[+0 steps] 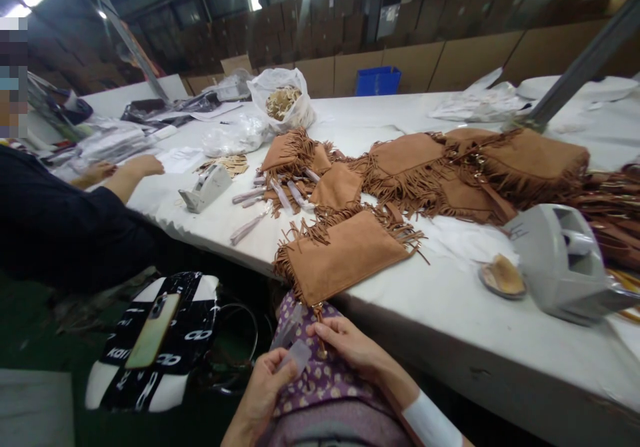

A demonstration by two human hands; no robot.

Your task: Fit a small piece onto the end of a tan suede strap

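A: ok, what's gripped where?

B: Left hand (269, 386) has a small see-through plastic piece (299, 354) pinched between thumb and finger. Right hand (353, 346) looks closed on a skinny brown tassel (319, 312) at the corner of a tan fringed bag (350, 255). Hands are near each other, not touching.

A: and the bag's sitting where?

B: Just beyond both hands, on the edge of the white table (410, 324), that corner poking out toward them.

A: anything else around?

B: Pile of fringed bags (407, 160) farther out, chunky grey tape dispenser (555, 267) off to the right hand's right, phone (153, 332) on a black-and-white seat (197, 304) left of the left hand.
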